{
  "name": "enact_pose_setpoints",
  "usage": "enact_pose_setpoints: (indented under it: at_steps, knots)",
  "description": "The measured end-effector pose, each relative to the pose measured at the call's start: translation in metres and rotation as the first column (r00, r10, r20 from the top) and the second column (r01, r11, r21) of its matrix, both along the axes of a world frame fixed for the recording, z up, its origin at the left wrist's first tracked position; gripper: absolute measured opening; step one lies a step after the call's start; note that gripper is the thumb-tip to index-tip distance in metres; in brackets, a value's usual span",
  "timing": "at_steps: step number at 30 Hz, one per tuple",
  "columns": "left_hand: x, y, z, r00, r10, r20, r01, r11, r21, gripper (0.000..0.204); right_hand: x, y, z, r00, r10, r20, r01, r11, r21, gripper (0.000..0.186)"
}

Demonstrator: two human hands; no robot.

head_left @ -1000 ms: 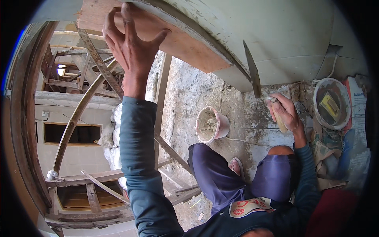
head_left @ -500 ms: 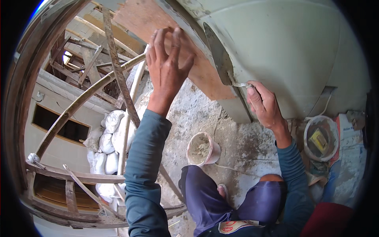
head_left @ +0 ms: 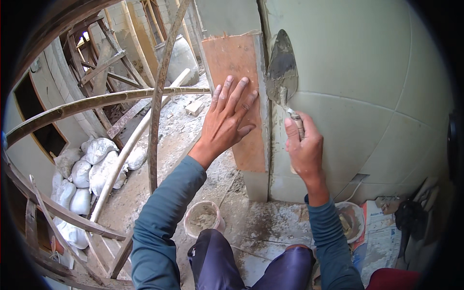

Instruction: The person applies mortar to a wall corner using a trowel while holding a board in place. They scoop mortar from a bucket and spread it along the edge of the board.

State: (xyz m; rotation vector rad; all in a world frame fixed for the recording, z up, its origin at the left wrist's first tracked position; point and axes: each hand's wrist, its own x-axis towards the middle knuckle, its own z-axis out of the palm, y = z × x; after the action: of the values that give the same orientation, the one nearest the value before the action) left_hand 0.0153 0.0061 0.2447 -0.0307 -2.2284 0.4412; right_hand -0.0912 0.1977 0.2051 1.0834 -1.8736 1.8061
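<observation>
Plywood (head_left: 232,58) under spread left hand (head_left: 223,123), trowel (head_left: 282,60) gripped in right hand (head_left: 306,145) at left edge of tiled wall (head_left: 343,63); seam (head_left: 263,29) seemingly part-mortared.

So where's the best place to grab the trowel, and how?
Probably by its handle, coming from below, as the right hand holds it. The trowel has its pointed blade up by the wall and its handle down toward the person. The blade looks flat, wide and smeared, so it seems harder to hold.
</observation>
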Motion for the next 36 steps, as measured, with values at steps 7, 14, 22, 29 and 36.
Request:
enact_pose_setpoints:
  at_steps: [7, 14, 22, 29, 36]
  knots:
    - [0.000, -0.005, 0.008, 0.997, 0.015, 0.077, -0.015, 1.000, 0.006, 0.072, -0.001, -0.028, -0.004, 0.980, 0.187, 0.061, -0.190, 0.981, 0.037, 0.033]
    - [0.002, -0.005, 0.007, 0.997, 0.055, 0.057, -0.055, 0.998, -0.008, 0.092, 0.001, 0.051, -0.003, 0.770, 0.536, 0.347, -0.548, 0.834, -0.071, 0.036]
    - [0.003, -0.004, 0.006, 0.994, 0.072, 0.088, -0.073, 0.997, 0.005, 0.099, -0.024, 0.020, 0.020, 0.845, 0.461, 0.272, -0.472, 0.881, -0.025, 0.036]
    - [0.000, -0.007, 0.009, 0.995, 0.055, 0.084, -0.055, 0.998, -0.002, 0.102, -0.034, 0.009, -0.036, 0.781, 0.569, 0.257, -0.578, 0.815, -0.044, 0.036]
    - [0.002, -0.007, 0.006, 0.993, 0.053, 0.105, -0.055, 0.998, 0.018, 0.105, -0.029, 0.034, -0.036, 0.675, 0.670, 0.309, -0.635, 0.741, -0.220, 0.038]
